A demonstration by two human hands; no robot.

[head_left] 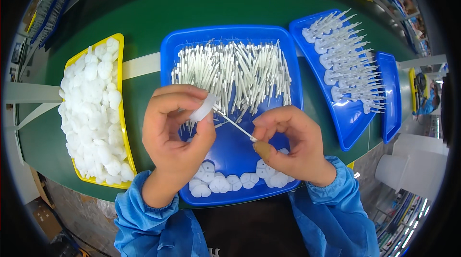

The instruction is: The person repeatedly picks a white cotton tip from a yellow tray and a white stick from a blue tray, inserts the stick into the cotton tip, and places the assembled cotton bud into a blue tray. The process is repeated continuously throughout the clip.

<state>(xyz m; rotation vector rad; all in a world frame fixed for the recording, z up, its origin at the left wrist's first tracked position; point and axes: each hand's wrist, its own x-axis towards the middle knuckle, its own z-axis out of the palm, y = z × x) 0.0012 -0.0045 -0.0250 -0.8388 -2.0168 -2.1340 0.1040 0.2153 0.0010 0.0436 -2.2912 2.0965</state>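
Observation:
Above the middle of the blue tray (pixel 230 156), my left hand (pixel 170 134) pinches a small white plastic piece (pixel 203 108), seen nearly edge-on, between thumb and fingers. My right hand (pixel 297 144) grips the near end of a thin white rod (pixel 237 127) between thumb and fingertips. A tan cover (pixel 262 149) sits on the right thumb. The rod slants up to the left, its far end at the white piece; whether it is inserted I cannot tell. Behind my hands lies a pile of white rods (pixel 230 69). Lobed white plastic pieces (pixel 220 184) line the tray's near edge.
At left, a yellow tray (pixel 126 137) is heaped with white plastic pieces (pixel 93 113). At right, another blue tray (pixel 348 129) bears rows of white pieces with rods attached (pixel 348 60). Beyond it lies a narrow blue tray (pixel 392 98). All rest on a green table (pixel 144 17).

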